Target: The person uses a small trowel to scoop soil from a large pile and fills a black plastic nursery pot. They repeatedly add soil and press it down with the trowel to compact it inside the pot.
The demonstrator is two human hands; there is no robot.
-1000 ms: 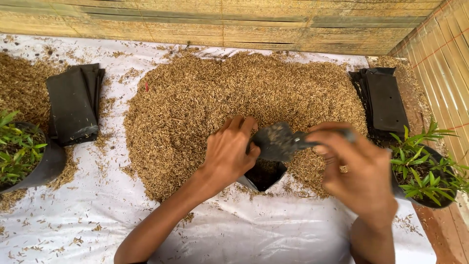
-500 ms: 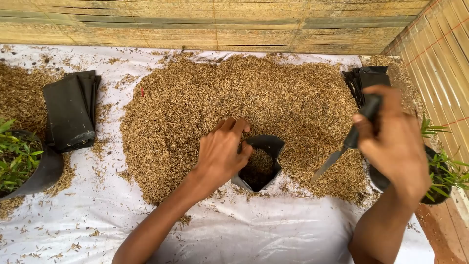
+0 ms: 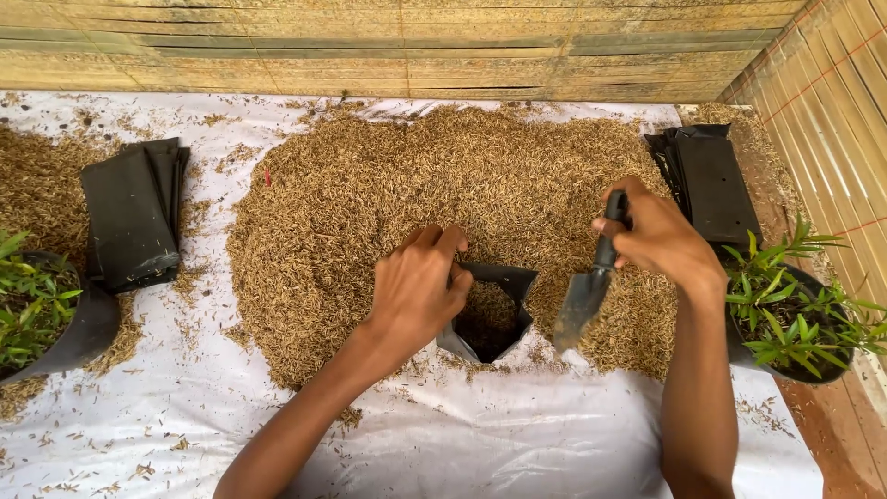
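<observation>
At far left a potted seedling [image 3: 37,310] and a stack of flat black bags [image 3: 129,212] lie on the white sheet [image 3: 517,444]. At centre, the left hand [image 3: 416,291] pinches open the rim of a small black grow bag [image 3: 490,314] (partly filled with husk). The right hand [image 3: 661,236], fist closed on a trowel [image 3: 584,296], has swung back from the right; its blade now points down into the husk pile [image 3: 443,185] beside the bag, positioned for another scoop.

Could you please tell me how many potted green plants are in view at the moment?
2. One potted plant sits at the left edge, partly cut off by the frame; the other potted plant sits at the right, beside the right hand. More may lie out of view.
</observation>
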